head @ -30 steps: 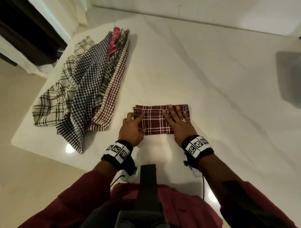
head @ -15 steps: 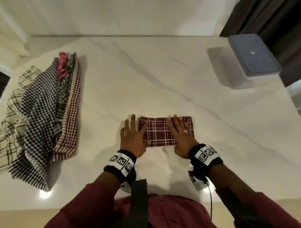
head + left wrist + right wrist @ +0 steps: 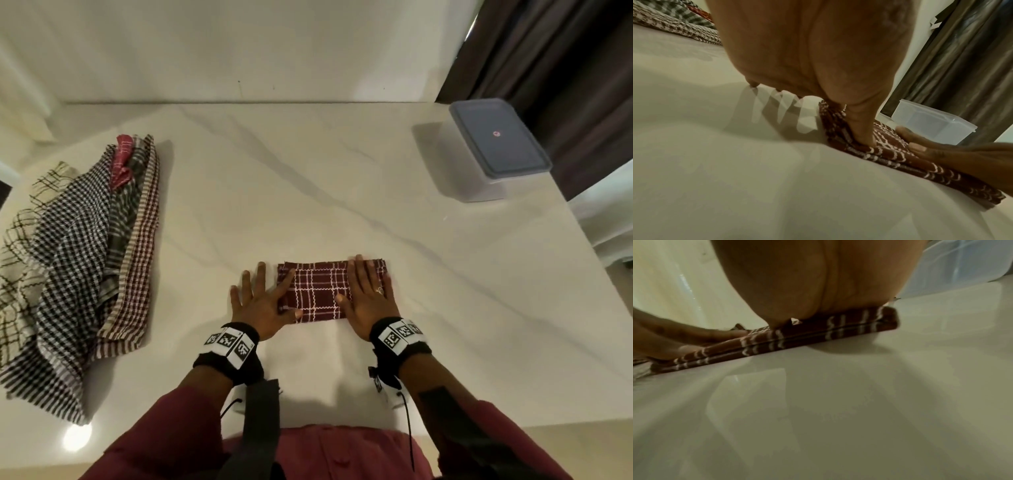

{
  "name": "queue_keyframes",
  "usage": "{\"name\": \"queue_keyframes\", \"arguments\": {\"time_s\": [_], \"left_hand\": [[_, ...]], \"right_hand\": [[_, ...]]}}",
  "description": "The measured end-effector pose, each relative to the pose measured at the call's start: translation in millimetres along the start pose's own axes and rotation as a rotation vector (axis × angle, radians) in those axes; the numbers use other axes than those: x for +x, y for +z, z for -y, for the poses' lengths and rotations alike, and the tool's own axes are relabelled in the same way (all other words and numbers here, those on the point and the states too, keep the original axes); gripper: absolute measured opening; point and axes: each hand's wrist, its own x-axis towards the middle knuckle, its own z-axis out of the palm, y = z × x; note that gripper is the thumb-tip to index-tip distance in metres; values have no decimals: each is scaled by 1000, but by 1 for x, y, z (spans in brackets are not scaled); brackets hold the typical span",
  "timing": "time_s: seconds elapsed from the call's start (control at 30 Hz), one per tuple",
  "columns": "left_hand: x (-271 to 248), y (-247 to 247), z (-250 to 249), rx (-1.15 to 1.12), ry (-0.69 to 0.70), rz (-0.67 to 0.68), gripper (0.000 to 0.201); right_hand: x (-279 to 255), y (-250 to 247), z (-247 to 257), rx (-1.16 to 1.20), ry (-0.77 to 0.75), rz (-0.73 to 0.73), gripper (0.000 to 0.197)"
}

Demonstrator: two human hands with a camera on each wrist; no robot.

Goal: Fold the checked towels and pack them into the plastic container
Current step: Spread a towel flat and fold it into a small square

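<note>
A maroon checked towel [image 3: 320,294], folded into a small rectangle, lies flat on the white marble table [image 3: 308,192] near its front edge. My right hand [image 3: 368,294] presses flat on the towel's right half with straight fingers. My left hand [image 3: 262,301] lies flat at the towel's left end, index finger and thumb on the cloth, the other fingers on the table. The left wrist view shows the thumb on the folded towel [image 3: 890,154]. The right wrist view shows the palm on the stacked layers [image 3: 818,334]. The plastic container [image 3: 493,150], lid on, stands at the far right corner.
A heap of unfolded checked towels [image 3: 78,253] in black, green, cream and maroon drapes over the table's left side. A dark curtain [image 3: 565,68] hangs behind the container. A white wall runs along the table's far edge.
The head view has swung right, bringing the container into sight. My left hand has flattened from a loose curl at the towel's edge. The right hand stays pressed on the towel.
</note>
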Motion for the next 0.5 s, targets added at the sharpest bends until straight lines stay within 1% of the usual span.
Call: {"name": "queue_keyframes", "arguments": {"time_s": [0.1, 0.17, 0.2, 0.23, 0.27, 0.3, 0.33, 0.37, 0.43, 0.5], "left_hand": [[-3, -3, -3, -10, -2, -26, 83], [-6, -6, -7, -8, 1, -132, 78], [-7, -7, -8, -47, 1, -220, 71], [-8, -9, -7, -137, -4, -291, 60], [-8, -11, -6, -290, 1, -314, 49], [-8, -12, -4, -462, 5, -281, 41], [-7, -11, -2, -600, 5, -216, 37], [-6, -10, 0, -670, 11, -178, 35], [-5, -6, 3, -698, 30, -159, 36], [-7, 1, 3, -706, 60, -168, 39]], "right_hand": [[-10, -8, -6, 154, 94, -80, 80], [-12, -18, 0, 282, 228, -170, 92], [-11, -22, 0, 340, 315, -197, 99], [-10, -28, 2, 394, 399, -194, 105], [-8, -30, -2, 453, 467, -180, 109], [-7, -33, -8, 502, 503, -168, 110], [-6, -34, -14, 561, 510, -163, 108], [-7, -36, -19, 619, 502, -164, 106], [-6, -37, -28, 710, 499, -156, 100], [-4, -42, -30, 670, 519, -132, 87]]}}
